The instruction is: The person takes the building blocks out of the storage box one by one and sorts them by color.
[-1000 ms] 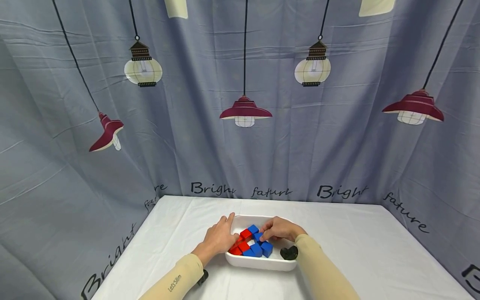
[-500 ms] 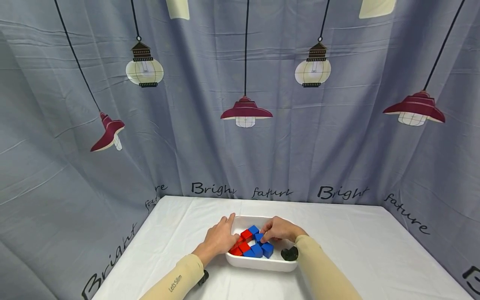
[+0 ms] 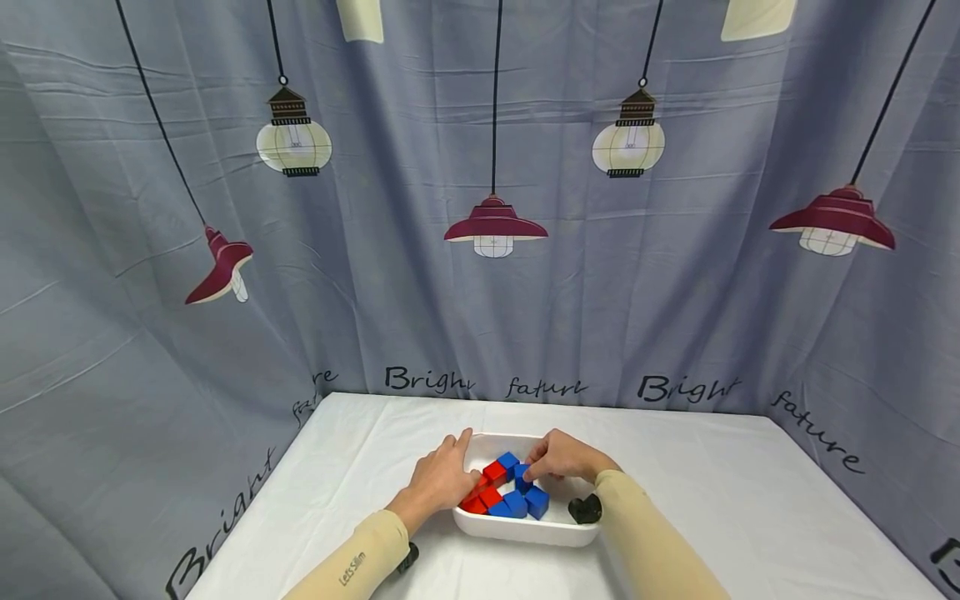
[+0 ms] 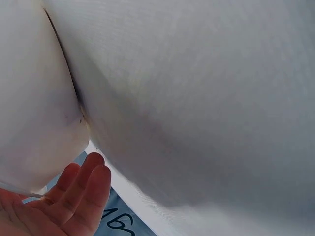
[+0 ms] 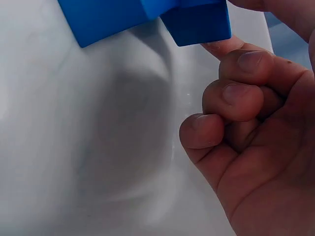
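One blue cube (image 3: 519, 478) lies between the spread left hand (image 3: 441, 475) and right hand (image 3: 572, 457) pinching it.

Black script runs along the lower part of the grey-blue curtain (image 3: 390, 317), around the white table (image 3: 690, 492); behind the table's far edge stand "Bright" (image 3: 430, 380), "fature" (image 3: 547, 388) and a second "Bright" (image 3: 688, 388); beyond the table's right edge is another "fature" (image 3: 819, 433), and, further down that side of the table, a cut-off letter (image 3: 947, 562) like a B; beyond its left edge come a fold-broken "fature" (image 3: 313, 395) and a large "Bright" (image 3: 221, 523); over the table, the left sleeve (image 3: 330, 583) bears "Let's Slim" (image 3: 352, 569); past the table's edge, the left wrist view shows an unreadable script fragment (image 4: 118, 221).
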The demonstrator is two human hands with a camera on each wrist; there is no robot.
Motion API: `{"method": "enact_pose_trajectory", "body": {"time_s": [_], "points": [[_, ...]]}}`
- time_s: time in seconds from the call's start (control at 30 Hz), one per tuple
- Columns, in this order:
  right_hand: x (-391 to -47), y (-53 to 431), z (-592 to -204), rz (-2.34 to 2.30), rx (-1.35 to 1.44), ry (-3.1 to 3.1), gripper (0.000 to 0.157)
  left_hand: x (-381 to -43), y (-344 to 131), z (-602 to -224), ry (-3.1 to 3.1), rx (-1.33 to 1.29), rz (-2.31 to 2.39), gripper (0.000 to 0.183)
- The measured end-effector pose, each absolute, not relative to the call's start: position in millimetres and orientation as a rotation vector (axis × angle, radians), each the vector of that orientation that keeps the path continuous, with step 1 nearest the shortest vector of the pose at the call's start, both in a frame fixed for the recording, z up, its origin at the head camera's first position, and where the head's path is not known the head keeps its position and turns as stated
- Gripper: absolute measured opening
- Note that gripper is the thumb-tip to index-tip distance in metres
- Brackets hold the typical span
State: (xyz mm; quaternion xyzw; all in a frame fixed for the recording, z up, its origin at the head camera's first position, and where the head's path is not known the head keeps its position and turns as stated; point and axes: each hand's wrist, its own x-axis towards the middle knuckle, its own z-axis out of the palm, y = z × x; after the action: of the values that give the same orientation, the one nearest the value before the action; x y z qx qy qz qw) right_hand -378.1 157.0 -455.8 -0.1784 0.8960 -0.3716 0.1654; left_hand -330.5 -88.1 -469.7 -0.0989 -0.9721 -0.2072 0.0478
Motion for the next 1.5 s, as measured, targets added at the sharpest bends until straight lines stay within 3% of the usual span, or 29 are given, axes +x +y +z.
{"method": "enact_pose_trajectory", "body": {"time_s": [0.37,0.83,1.5], "points": [[-377,162,-438,-1.029,-0.524,2.573,0.012,-331,-91,-469,-2.993,-0.321,-0.637,0.074],[-371,181,-409,-1.041,-0.552,2.662,0.022,-330,-90,-469,-3.036,-0.358,-0.583,0.078],[-374,249,-399,-1.102,-0.356,2.787,0.034,-325,-92,-467,-3.000,-0.334,-0.571,0.077]]}}
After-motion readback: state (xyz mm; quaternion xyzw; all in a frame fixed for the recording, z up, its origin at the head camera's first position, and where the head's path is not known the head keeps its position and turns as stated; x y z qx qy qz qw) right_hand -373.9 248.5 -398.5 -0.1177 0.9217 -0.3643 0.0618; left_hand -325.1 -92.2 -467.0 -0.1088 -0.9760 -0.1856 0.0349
